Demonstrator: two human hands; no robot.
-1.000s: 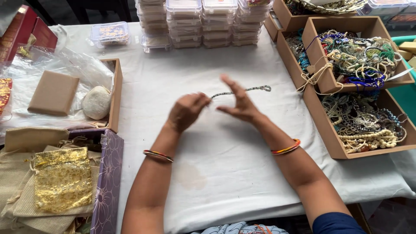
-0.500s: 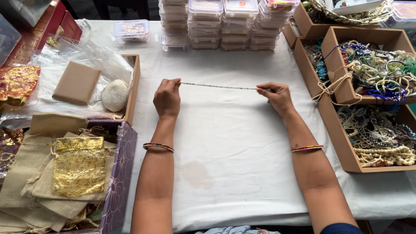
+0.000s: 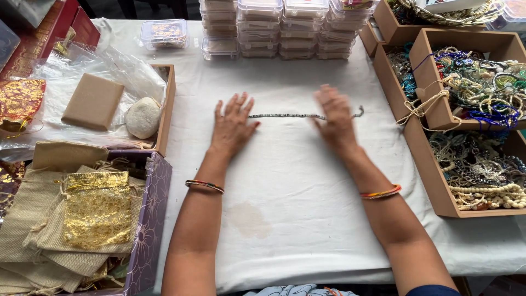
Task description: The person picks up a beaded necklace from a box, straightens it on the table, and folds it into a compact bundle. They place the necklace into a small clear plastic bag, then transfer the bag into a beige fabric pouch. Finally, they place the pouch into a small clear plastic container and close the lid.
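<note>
Chain (image 3: 298,115) lies straight at twelve o'clock; my left hand (image 3: 233,125) and right hand (image 3: 335,120) are spread, gripping nothing. I'd press lightly, flattening evenly.

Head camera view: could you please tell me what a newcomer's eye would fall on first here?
First, the two bare hands, left hand and right hand, spread flat over a thin silvery beaded chain lying straight on the white tablecloth. Next, the brown cardboard trays heaped with colourful beaded jewellery at the right, and the shiny gold drawstring pouch on beige burlap bags at lower left.
</note>
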